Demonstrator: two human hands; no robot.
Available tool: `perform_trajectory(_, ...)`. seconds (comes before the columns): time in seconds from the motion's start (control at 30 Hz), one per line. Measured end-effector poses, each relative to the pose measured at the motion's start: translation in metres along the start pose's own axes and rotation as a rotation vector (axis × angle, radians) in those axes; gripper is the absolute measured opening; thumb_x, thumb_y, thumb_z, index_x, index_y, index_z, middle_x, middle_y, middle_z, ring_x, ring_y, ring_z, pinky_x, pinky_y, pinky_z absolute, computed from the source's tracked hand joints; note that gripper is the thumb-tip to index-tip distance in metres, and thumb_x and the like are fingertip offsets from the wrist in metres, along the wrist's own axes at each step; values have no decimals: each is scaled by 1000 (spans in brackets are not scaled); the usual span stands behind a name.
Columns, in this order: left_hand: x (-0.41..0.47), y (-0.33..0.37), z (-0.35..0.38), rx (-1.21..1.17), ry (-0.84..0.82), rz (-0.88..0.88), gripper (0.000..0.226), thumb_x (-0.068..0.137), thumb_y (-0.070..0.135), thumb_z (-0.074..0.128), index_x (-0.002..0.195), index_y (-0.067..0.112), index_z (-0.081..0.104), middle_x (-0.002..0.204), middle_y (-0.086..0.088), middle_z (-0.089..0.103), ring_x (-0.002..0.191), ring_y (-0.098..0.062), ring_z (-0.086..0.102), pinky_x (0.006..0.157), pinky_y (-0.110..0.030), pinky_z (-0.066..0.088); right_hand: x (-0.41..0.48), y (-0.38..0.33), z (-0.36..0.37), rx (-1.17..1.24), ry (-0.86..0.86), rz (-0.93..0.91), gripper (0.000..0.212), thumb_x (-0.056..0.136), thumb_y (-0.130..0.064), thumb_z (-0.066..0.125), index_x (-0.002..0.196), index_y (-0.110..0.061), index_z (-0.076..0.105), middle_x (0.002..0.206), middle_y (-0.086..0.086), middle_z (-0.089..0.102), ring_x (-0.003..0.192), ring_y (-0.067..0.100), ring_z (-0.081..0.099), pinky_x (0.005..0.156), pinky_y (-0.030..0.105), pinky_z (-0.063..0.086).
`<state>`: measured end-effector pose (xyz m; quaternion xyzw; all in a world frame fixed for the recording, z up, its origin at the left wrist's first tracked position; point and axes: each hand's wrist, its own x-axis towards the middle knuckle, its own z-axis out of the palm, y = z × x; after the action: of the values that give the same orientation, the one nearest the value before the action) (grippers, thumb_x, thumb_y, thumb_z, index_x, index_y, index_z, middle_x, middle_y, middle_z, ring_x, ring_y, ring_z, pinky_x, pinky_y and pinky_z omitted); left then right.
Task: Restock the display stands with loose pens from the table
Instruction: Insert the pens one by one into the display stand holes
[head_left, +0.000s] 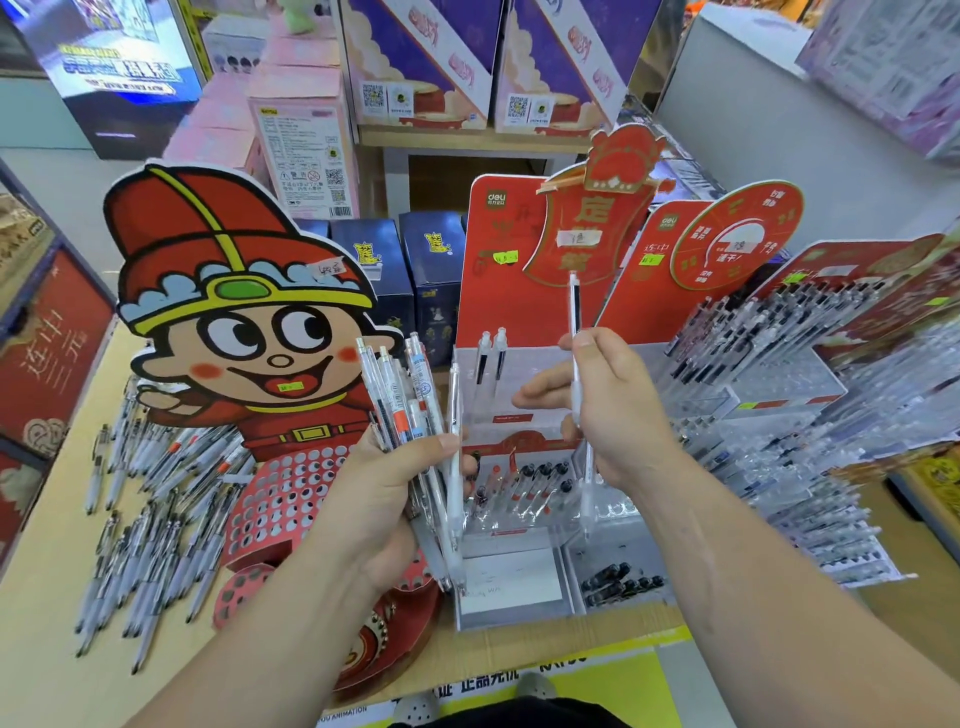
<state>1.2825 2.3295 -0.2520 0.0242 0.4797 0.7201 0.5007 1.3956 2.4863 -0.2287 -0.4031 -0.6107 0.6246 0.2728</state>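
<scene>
My left hand (384, 483) grips a bundle of several white and clear pens (402, 395), their tops fanned upward. My right hand (608, 405) pinches a single white pen (575, 332) upright, above the clear acrylic display stand (519, 415) with a red back card. Two pens (491, 358) stand in that stand's upper tier, and several more (524, 486) sit in its lower tier. Loose pens (150, 499) lie scattered on the table at the left.
A cartoon-character cardboard stand (234, 322) with a perforated red base stands at the left. Well-filled pen stands (795, 405) occupy the right side. Dark blue boxes (410, 265) and pink boxes (301, 135) stand behind. A small tray (618, 579) of black parts sits near the front.
</scene>
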Motion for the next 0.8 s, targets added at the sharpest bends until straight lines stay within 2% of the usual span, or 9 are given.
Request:
perform_trajectory(0.13,1,-1,-1,-9,16,11,51,68,1,73,118,-3,63,85,-17,71,62,-22,69,55,-31,58,-2,5,1,-7,-42,38,25,113,-27,35,109,-12,55,80,12,71,81,29,76,38,23,33)
perform_trajectory(0.23,2,-3,-2,-20,31,-9,43,80,-5,69,122,-6,61,85,-19,71,62,-22,69,55,-31,58,-1,14,-3,-37,2,84,25,111,-29,40,105,-14,59,81,0,61,69,20,67,40,24,34)
perform_trajectory(0.3,3,-5,-2,-17,41,-12,43,81,-5,68,124,-6,61,86,-18,71,62,-22,70,55,-31,59,0,18,-7,-26,10,115,24,110,-31,43,104,-13,59,65,-9,60,63,19,59,40,23,35)
perform_trajectory(0.37,4,-6,-3,-10,53,-10,44,83,-5,68,126,-6,60,90,-18,72,63,-21,71,56,-31,60,-1,19,-10,-10,7,126,24,110,-31,45,104,-12,58,52,-11,57,58,18,57,40,22,36)
perform_trajectory(0.47,4,-7,-2,-1,70,-9,42,83,-6,68,125,-4,61,88,-17,73,64,-21,72,56,-31,60,-3,19,-13,-41,-13,102,24,109,-30,45,103,-11,58,50,-7,55,54,15,60,39,22,37)
perform_trajectory(0.6,3,-5,-1,1,59,-19,34,86,-7,66,118,3,64,83,-16,72,63,-22,71,55,-31,59,-2,19,-17,-157,-28,-22,28,109,-26,46,97,-3,56,54,-6,54,46,10,48,41,20,35)
perform_trajectory(0.67,3,-4,0,2,50,-19,31,86,-7,65,115,5,65,84,-15,73,63,-22,70,55,-31,59,1,15,-17,-289,-22,-154,25,107,-26,50,89,-12,58,62,-4,60,48,10,46,45,24,37)
perform_trajectory(0.73,2,-4,0,9,54,-17,29,86,-7,65,112,6,65,85,-15,73,64,-21,71,55,-31,58,5,11,-17,-431,-16,-280,18,106,-27,54,92,-17,61,73,-4,68,58,17,56,52,34,45)
perform_trajectory(0.8,2,-3,-1,12,60,-12,30,85,-6,66,112,7,66,87,-15,73,64,-21,71,55,-31,58,9,9,-18,-529,-2,-367,15,105,-26,56,100,-15,65,80,-6,70,75,21,64,67,35,51)
